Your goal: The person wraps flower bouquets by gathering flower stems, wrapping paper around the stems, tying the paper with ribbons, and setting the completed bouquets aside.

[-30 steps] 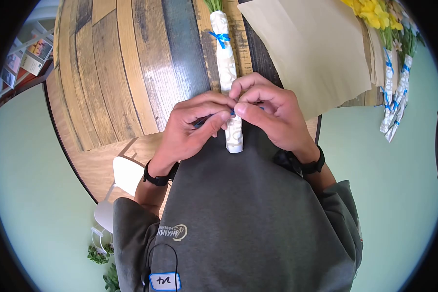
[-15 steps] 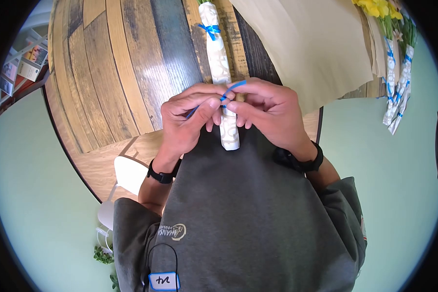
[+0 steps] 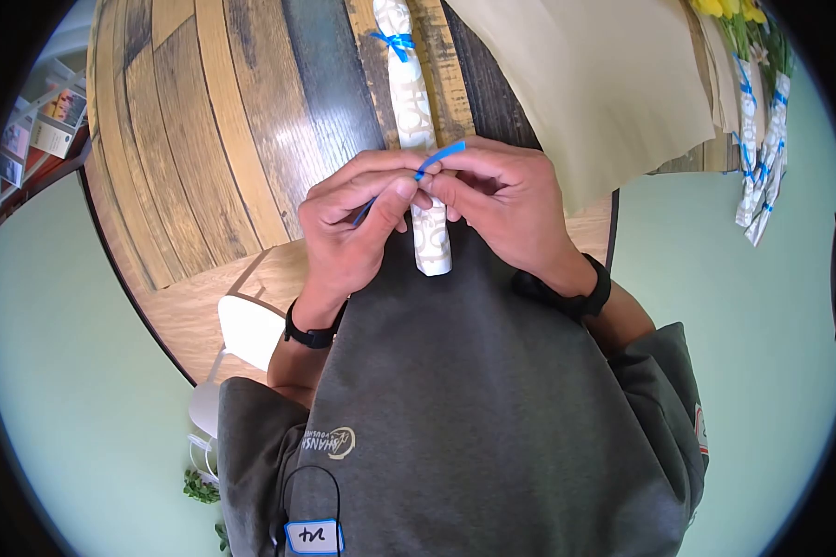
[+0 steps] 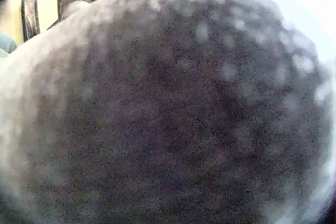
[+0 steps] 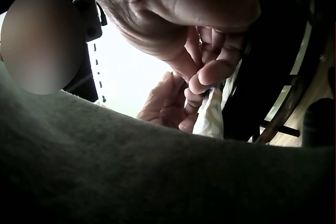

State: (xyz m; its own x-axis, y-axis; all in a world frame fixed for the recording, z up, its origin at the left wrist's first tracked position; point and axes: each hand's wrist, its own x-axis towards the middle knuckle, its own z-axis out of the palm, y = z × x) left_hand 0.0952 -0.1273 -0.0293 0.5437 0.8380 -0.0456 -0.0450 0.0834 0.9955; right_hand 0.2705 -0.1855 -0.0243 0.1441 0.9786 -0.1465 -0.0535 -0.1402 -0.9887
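A long white patterned paper wrap (image 3: 412, 111) runs from the table's far side to over the person's lap, with a blue ribbon bow (image 3: 398, 43) round its upper part. Around its lower part, the left hand (image 3: 348, 218) and right hand (image 3: 506, 204) meet, thumbs and fingertips pinching a blue ribbon (image 3: 443, 159). One ribbon end sticks up between the hands, and another part shows under the left fingers. In the right wrist view the right hand (image 5: 184, 14) bends over the wrap (image 5: 211, 116); the fingertips hide the knot area. Grey cloth fills most of the left wrist view.
Brown paper sheets (image 3: 613, 93) cover the table's right side. Beyond them lie wrapped stems with blue ribbons (image 3: 762, 158) and yellow flowers (image 3: 729, 9). A white chair (image 3: 251, 330) stands at the lower left of the wooden table (image 3: 186, 139).
Both hands have moved slightly up and left in the head view along with the wrap. The blue ribbon end, mostly hidden by the fingers at first, now stands out above them.
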